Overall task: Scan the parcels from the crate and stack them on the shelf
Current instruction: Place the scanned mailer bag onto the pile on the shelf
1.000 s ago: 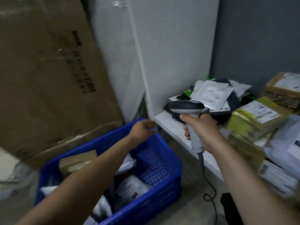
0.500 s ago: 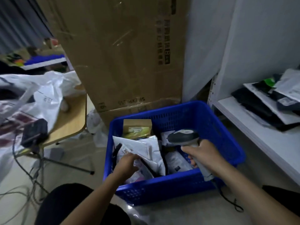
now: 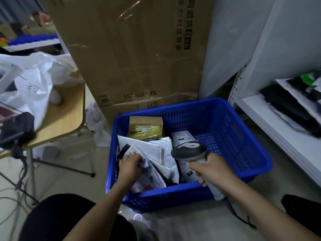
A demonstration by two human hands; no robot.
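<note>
I read this as a courier's parcel-sorting room. A tall brown cardboard carton (image 3: 139, 58) printed SF EXPRESS fills the upper centre of the frame. Below it, a blue perforated plastic crate (image 3: 251, 136) holds labelled grey and white plastic mailer bags (image 3: 156, 152) and a small brown taped box (image 3: 145, 126). At right, a white metal shelf (image 3: 281, 141) carries flat black and white packets (image 3: 291, 108). A grey handheld barcode scanner (image 3: 189, 151) shows at lower centre.

A tall cardboard box (image 3: 139, 58) stood upright; left of it, a wooden desk (image 3: 66, 115) carried a crumpled white plastic bag (image 3: 34, 80) and a black device (image 3: 16, 127).
</note>
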